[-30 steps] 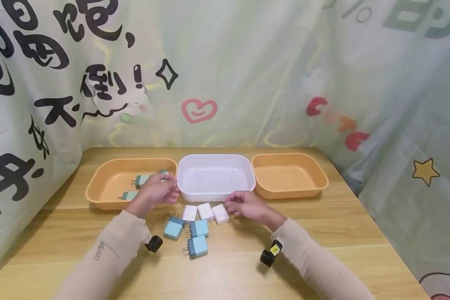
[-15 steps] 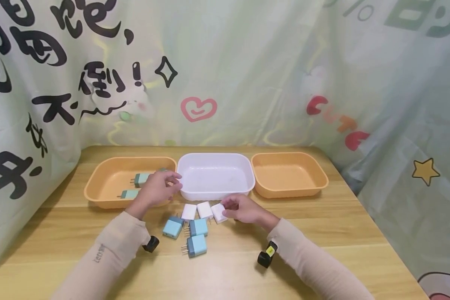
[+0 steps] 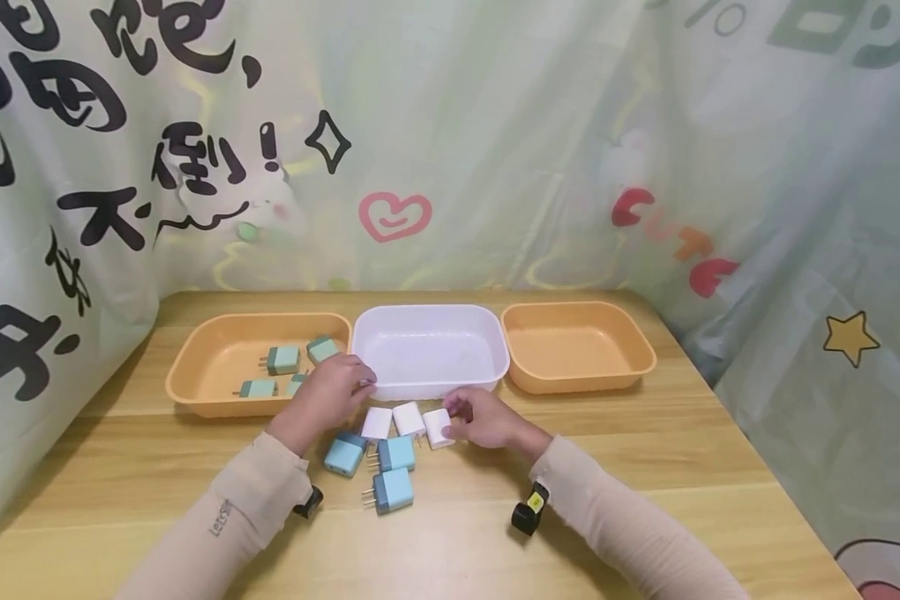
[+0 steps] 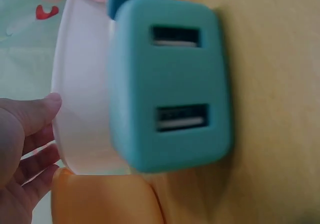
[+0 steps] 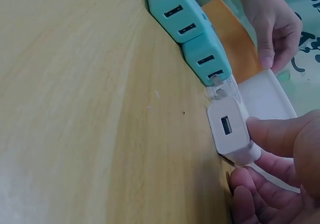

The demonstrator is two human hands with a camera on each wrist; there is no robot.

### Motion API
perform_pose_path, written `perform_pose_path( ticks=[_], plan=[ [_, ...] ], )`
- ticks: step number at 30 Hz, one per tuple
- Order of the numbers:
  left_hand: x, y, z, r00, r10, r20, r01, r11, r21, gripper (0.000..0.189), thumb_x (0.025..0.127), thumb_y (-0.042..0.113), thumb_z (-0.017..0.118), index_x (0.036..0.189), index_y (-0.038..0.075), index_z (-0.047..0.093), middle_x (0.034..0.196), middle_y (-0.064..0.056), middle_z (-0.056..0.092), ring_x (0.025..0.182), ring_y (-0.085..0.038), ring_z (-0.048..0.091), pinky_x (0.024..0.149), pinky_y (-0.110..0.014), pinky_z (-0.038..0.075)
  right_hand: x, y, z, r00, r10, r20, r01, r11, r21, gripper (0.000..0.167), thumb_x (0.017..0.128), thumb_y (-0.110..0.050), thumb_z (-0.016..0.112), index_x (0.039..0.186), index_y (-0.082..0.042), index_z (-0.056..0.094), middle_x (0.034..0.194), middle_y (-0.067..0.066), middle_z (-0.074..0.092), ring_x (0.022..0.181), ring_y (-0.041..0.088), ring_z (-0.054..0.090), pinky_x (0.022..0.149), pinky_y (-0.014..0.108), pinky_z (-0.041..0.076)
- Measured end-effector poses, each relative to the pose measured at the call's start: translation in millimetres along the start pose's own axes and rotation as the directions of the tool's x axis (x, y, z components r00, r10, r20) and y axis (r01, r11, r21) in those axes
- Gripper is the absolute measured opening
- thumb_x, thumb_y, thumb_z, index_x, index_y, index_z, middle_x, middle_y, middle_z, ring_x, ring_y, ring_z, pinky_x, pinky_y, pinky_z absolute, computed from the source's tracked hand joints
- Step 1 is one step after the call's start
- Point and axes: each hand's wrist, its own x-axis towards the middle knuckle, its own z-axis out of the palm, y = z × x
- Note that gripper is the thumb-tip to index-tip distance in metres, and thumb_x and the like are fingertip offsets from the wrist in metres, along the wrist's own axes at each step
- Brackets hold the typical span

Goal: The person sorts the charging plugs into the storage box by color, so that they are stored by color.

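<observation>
My right hand [image 3: 487,417] pinches the rightmost white charger [image 3: 437,427] between thumb and fingers; the right wrist view shows the single USB port of this charger [image 5: 227,126]. Two other white chargers [image 3: 408,419] lie to its left. Several blue two-port chargers [image 3: 396,452] lie just in front of them, prongs mostly pointing left. My left hand [image 3: 333,387] is at the near left corner of the white tray [image 3: 431,346], its thumb at the rim and its fingers loosely bent. In the left wrist view a blue charger [image 4: 172,83] looms close to the camera.
Left of the white tray stands an orange tray [image 3: 217,358] holding several green chargers [image 3: 282,359]. Another orange tray [image 3: 581,346] adjoins it on the right. A printed cloth [image 3: 480,167] hangs behind the wooden table [image 3: 645,475].
My right hand has moved slightly left and down onto the rightmost white charger and taken hold of it. My left hand has shifted right, from over the orange tray to the white tray's corner.
</observation>
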Motion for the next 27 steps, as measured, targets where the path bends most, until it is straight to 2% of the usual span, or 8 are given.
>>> perform_pose_path(
  ticks=[4, 11, 18, 22, 27],
  plan=[
    [-0.6, -1.5, 2.4, 1.0, 0.02, -0.017, -0.019, 1.0, 0.016, 0.021, 0.088, 0.016, 0.074, 0.106, 0.006, 0.072, 0.101, -0.007, 0.066, 0.096, -0.024, 0.057, 0.091, -0.042, 0.052, -1.9, -0.5, -0.6, 1.0, 0.016, 0.007, -0.016, 1.0, 0.024, 0.028, 0.08, -0.002, 0.077, 0.101, -0.002, 0.059, 0.093, 0.005, 0.059, 0.081, 0.017, 0.054, 0.074, 0.028, 0.049],
    [0.8, -6.0, 7.0, 0.99, 0.119, -0.076, -0.116, 0.992, 0.047, 0.018, 0.086, 0.011, 0.075, 0.104, 0.007, 0.074, 0.1, -0.006, 0.068, 0.094, -0.024, 0.061, 0.091, -0.041, 0.052, -6.1, -4.3, -1.9, 0.999, 0.02, 0.028, -0.022, 0.996, 0.083, 0.031, 0.078, 0.004, 0.076, 0.099, -0.001, 0.054, 0.09, 0.008, 0.057, 0.08, 0.018, 0.054, 0.071, 0.027, 0.05],
    [0.6, -9.4, 11.5, 0.979, 0.173, -0.108, -0.172, 0.985, 0.017, 0.015, 0.086, 0.008, 0.074, 0.101, 0.005, 0.074, 0.096, -0.005, 0.068, 0.09, -0.022, 0.061, 0.086, -0.04, 0.055, -10.6, -8.7, -4.1, 0.998, 0.058, -0.014, -0.056, 0.992, 0.115, 0.029, 0.077, 0.006, 0.076, 0.098, -0.003, 0.058, 0.091, 0.008, 0.057, 0.083, 0.021, 0.054, 0.07, 0.03, 0.051],
    [0.2, -12.3, 13.3, 0.973, 0.199, -0.12, -0.198, 0.98, 0.015, 0.014, 0.087, 0.006, 0.073, 0.101, 0.004, 0.073, 0.096, -0.005, 0.068, 0.09, -0.022, 0.061, 0.084, -0.039, 0.055, -12.5, -9.9, -4.5, 0.998, 0.058, 0.019, -0.061, 0.98, 0.192, 0.029, 0.076, 0.008, 0.074, 0.099, -0.001, 0.058, 0.093, 0.01, 0.055, 0.084, 0.022, 0.054, 0.062, 0.032, 0.056],
    [-0.8, -12.8, 14.0, 0.964, 0.221, -0.15, -0.22, 0.975, 0.026, 0.014, 0.086, 0.005, 0.073, 0.1, 0.004, 0.072, 0.096, -0.006, 0.067, 0.089, -0.024, 0.061, 0.085, -0.04, 0.055, -13.3, -9.8, -8.3, 0.997, 0.045, 0.055, -0.057, 0.97, 0.235, 0.03, 0.078, 0.008, 0.073, 0.101, -0.001, 0.057, 0.095, 0.012, 0.055, 0.084, 0.024, 0.056, 0.062, 0.033, 0.057]
  ],
)
